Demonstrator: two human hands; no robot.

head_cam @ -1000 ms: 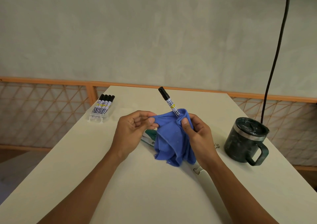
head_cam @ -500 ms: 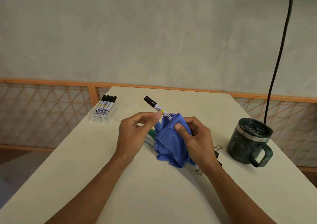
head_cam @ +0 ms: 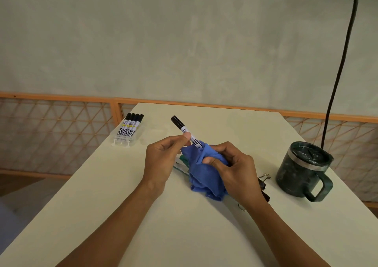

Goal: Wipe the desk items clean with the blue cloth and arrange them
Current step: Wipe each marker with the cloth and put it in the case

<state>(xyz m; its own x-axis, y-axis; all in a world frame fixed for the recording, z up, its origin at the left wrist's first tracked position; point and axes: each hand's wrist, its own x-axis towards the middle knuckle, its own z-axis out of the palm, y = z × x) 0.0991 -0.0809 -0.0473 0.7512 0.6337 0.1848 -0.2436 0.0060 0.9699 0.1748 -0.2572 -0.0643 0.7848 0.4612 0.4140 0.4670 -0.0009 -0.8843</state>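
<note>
A white marker with a black cap points up and to the left above the desk. My left hand pinches the marker's barrel between thumb and fingers. My right hand grips the blue cloth, which is bunched around the marker's lower end and hides it. A clear case of several black-capped markers lies at the desk's far left. Under the cloth a green-and-white object shows only partly.
A dark green lidded mug with a handle stands at the right. Binder clips lie beside my right wrist. A black cable hangs down behind the mug. An orange lattice railing runs behind the desk.
My left hand let go of the cloth and took the marker's barrel. The marker has tilted further to the left, and more of it is out of the cloth.
</note>
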